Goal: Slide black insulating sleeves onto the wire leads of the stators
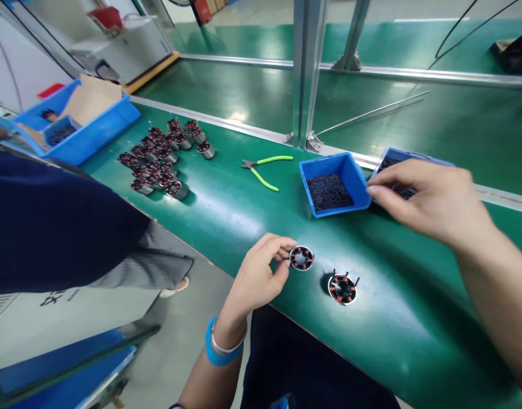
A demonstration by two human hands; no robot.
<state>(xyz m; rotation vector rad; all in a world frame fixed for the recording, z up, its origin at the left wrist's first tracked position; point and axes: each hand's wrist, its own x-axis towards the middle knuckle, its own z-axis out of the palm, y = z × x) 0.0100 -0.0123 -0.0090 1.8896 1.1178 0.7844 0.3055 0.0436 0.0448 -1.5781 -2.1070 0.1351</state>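
Observation:
My left hand (pixel 263 272) is closed on the side of a motor stator (pixel 302 258), a metal ring with copper windings inside, held just over the green bench. To its right stands a second stator (pixel 342 289) with short black-sleeved leads sticking up. My right hand (pixel 431 196) reaches across to a blue bin (pixel 360 190), thumb and forefinger pinched at its right rim. Thin black tube pieces (pixel 331 192) fill the bottom of that bin. Behind my right hand, a second blue bin (pixel 418 153) with dark pieces is partly hidden.
Green-handled cutters (pixel 271 168) lie open on the bench (pixel 226 221). Several stators (pixel 158 153) stand grouped at the back left, beside a large blue crate (pixel 90 133). A metal post (pixel 305 74) rises from the bench's far edge. A co-worker in dark clothing (pixel 60 221) is at the left.

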